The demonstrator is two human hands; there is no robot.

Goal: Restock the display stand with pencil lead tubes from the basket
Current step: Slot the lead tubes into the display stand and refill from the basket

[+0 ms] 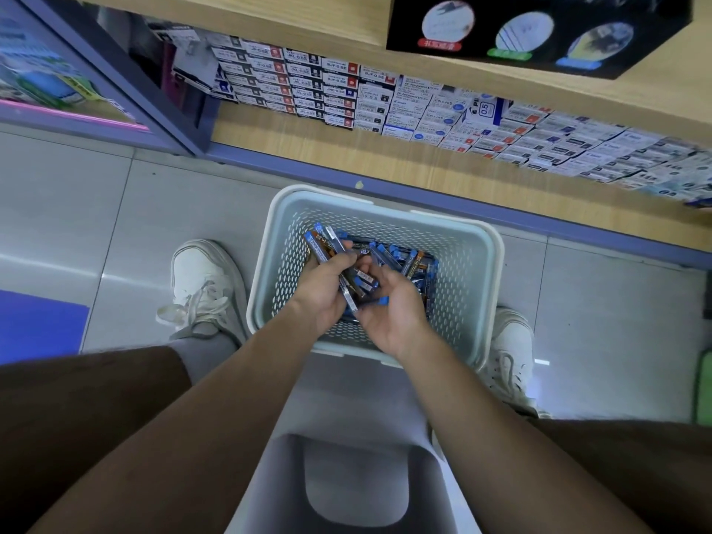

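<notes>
Left hand (321, 296) round tubes (323, 245) (several, seemingly)

Left of your left hand (323, 292) sits a white shoe (204, 279); right of your right hand (395, 319), a second shoe (512, 352); beyond both, small boxes (424, 109) line a wooden shelf (308, 148).

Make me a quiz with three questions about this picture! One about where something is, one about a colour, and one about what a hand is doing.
1. Where is the basket?
A. on the floor between two white shoes
B. on a table
C. on a lap

2. What colour are most pencil lead tubes?
A. red
B. blue
C. green

3. What is the left hand doing?
A. lying open and empty
B. waving
C. gripping a bunch of tubes

Answers: 1 A, it stands on the tiles with a shoe on each side. 2 B, blue labels and caps fill the basket. 3 C, its fingers curl round several tubes.
</notes>
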